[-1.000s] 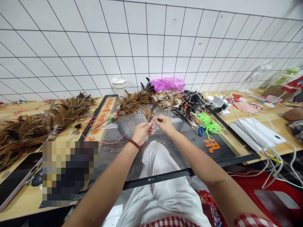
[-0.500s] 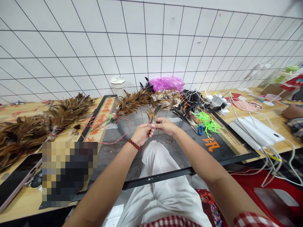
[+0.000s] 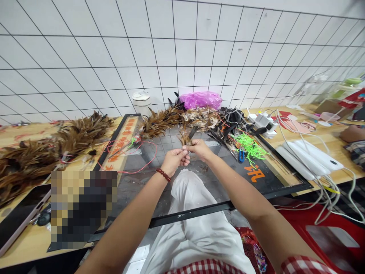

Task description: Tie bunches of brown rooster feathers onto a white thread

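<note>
A small bunch of brown feathers, with one dark feather sticking out, stands up from between my two hands over the glass tabletop. My right hand pinches the bunch near its base. Just below and to the left, my left hand has thumb and fingers pressed together at the quill ends; the exact grip is hidden by the fingers. Behind my hands lies a heap of loose feathers, and left of it a thick brown feather duster. Red cord curls across the glass to the left.
Bright green strings and a blue thread snipper lie at right. White power banks with cables sit beyond the black frame. A pink plastic bag and white cup stand by the wall. More feather dusters and a phone are left.
My left hand has shifted slightly right and down, with its wrist turned a little. The feather bunch and my right hand have moved slightly to the right.
</note>
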`<action>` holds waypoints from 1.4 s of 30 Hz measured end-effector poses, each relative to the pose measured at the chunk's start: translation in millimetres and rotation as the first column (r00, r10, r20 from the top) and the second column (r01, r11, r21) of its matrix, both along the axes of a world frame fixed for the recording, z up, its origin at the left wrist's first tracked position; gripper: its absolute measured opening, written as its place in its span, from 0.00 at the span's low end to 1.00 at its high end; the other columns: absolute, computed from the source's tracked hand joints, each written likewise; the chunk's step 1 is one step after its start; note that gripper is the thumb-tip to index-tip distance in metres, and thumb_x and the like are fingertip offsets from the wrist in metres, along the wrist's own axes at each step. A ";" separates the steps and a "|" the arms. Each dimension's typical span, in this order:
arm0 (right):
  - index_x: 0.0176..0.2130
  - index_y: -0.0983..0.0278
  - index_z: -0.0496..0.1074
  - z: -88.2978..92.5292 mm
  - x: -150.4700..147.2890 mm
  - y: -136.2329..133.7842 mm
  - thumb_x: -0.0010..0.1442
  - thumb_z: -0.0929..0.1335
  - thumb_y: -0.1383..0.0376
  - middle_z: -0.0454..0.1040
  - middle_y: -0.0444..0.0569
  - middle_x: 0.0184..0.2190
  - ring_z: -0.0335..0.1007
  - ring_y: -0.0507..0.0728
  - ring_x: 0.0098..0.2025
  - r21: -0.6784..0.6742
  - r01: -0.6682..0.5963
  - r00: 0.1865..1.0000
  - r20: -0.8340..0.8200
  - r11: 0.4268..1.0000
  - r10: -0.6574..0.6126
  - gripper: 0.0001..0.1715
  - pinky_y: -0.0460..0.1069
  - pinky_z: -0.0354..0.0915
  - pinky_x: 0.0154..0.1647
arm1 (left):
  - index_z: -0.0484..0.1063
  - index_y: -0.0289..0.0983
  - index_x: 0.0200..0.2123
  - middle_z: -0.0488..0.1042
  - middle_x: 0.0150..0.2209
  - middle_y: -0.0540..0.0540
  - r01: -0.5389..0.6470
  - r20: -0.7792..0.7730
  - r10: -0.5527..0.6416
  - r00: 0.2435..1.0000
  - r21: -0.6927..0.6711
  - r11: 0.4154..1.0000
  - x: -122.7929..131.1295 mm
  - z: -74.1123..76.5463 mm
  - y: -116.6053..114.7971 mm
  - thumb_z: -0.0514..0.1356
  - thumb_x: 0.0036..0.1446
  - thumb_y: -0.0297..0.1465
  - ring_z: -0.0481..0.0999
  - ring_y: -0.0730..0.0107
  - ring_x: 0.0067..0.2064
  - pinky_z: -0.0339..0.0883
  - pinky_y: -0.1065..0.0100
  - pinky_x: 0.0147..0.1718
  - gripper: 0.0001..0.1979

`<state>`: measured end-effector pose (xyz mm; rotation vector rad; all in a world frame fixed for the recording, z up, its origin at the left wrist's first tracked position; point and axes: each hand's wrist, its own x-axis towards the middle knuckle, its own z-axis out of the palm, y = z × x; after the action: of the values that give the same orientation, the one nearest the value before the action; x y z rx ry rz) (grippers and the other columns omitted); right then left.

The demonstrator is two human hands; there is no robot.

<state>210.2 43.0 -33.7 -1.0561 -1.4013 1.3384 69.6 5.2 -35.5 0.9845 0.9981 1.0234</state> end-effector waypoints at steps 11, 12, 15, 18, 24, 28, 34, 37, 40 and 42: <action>0.32 0.64 0.79 12.1 49.9 14.7 0.37 0.76 0.63 0.70 0.41 0.23 0.61 0.49 0.26 0.130 -0.342 0.743 0.644 0.931 0.183 0.18 0.44 0.55 0.30 | 0.73 0.29 0.29 0.71 0.20 0.49 -0.284 0.140 0.283 0.949 -0.011 0.959 -1.1 1.1 6.7 0.65 0.47 0.29 0.69 0.80 0.19 0.64 0.76 0.20 0.08; 0.31 0.64 0.79 11.9 48.6 13.2 0.37 0.75 0.65 0.70 0.41 0.24 0.62 0.50 0.28 0.143 -0.375 0.708 0.682 0.916 0.184 0.15 0.44 0.56 0.31 | 0.72 0.29 0.28 0.71 0.20 0.49 -0.289 0.143 0.287 0.947 -0.008 0.957 -1.1 0.9 7.1 0.65 0.47 0.28 0.69 0.80 0.20 0.64 0.76 0.20 0.07; 0.27 0.64 0.78 11.2 38.9 7.2 0.41 0.73 0.71 0.71 0.43 0.26 0.64 0.51 0.31 0.159 -0.459 0.598 0.783 0.874 0.172 0.07 0.44 0.56 0.33 | 0.72 0.29 0.28 0.71 0.20 0.48 -0.285 0.151 0.283 0.947 -0.011 0.958 -1.7 0.9 7.3 0.63 0.49 0.27 0.69 0.79 0.19 0.64 0.75 0.20 0.06; 0.28 0.67 0.76 13.3 27.3 0.9 0.48 0.68 0.74 0.73 0.46 0.28 0.64 0.51 0.31 0.225 -0.468 0.570 0.816 0.855 0.097 0.07 0.44 0.56 0.33 | 0.71 0.29 0.28 0.72 0.21 0.48 -0.277 0.149 0.276 0.950 -0.011 0.961 -2.1 1.0 6.4 0.64 0.49 0.28 0.70 0.79 0.20 0.65 0.74 0.21 0.06; 0.35 0.65 0.72 22.3 13.1 -8.5 0.56 0.63 0.72 0.74 0.47 0.31 0.66 0.52 0.34 0.500 -0.346 0.672 0.723 0.794 -0.162 0.09 0.45 0.56 0.35 | 0.71 0.30 0.27 0.75 0.27 0.45 -0.319 0.120 0.317 0.941 -0.001 0.948 -1.3 -0.3 6.1 0.66 0.46 0.30 0.75 0.73 0.24 0.68 0.72 0.22 0.08; 0.34 0.64 0.72 19.9 11.3 -8.7 0.58 0.63 0.71 0.74 0.49 0.33 0.67 0.55 0.38 0.539 -0.395 0.614 0.757 0.744 -0.223 0.09 0.46 0.57 0.38 | 0.71 0.30 0.26 0.74 0.23 0.45 -0.265 0.100 0.264 0.959 -0.008 0.964 -1.5 -1.5 6.6 0.67 0.45 0.31 0.75 0.72 0.23 0.69 0.72 0.22 0.10; 0.35 0.64 0.72 13.8 7.4 -10.4 0.59 0.63 0.69 0.74 0.51 0.34 0.67 0.56 0.39 0.570 -0.406 0.580 0.765 0.715 -0.281 0.08 0.48 0.58 0.41 | 0.73 0.29 0.25 0.74 0.21 0.45 -0.229 0.101 0.227 0.969 0.003 0.973 -2.2 -5.6 8.0 0.68 0.43 0.31 0.74 0.73 0.22 0.68 0.72 0.22 0.10; 0.40 0.64 0.71 11.1 2.3 -12.0 0.57 0.66 0.66 0.74 0.51 0.35 0.67 0.55 0.37 0.591 -0.237 0.639 0.692 0.771 -0.335 0.09 0.47 0.59 0.38 | 0.73 0.29 0.25 0.74 0.21 0.45 -0.246 0.120 0.242 0.963 0.021 0.969 -2.6 -5.8 7.8 0.67 0.44 0.30 0.73 0.75 0.22 0.68 0.72 0.24 0.10; 0.39 0.64 0.72 9.0 -0.8 -10.7 0.56 0.67 0.64 0.75 0.47 0.29 0.66 0.52 0.29 0.472 -0.135 0.685 0.679 0.871 -0.262 0.09 0.45 0.57 0.31 | 0.73 0.29 0.25 0.74 0.22 0.44 -0.267 0.130 0.262 0.956 0.025 0.963 -2.9 -5.2 7.5 0.67 0.44 0.30 0.73 0.75 0.23 0.68 0.72 0.24 0.09; 0.34 0.64 0.73 9.1 -0.9 -9.5 0.57 0.66 0.63 0.73 0.45 0.24 0.64 0.51 0.25 0.424 -0.131 0.695 0.684 0.896 -0.222 0.07 0.45 0.55 0.29 | 0.73 0.29 0.25 0.75 0.23 0.44 -0.275 0.135 0.269 0.954 0.025 0.961 -3.1 -4.7 7.8 0.67 0.45 0.30 0.73 0.75 0.23 0.68 0.72 0.24 0.09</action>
<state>209.3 33.6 -24.6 -1.3455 -2.1136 0.4711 66.5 12.9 -40.2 0.8175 1.0243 1.3264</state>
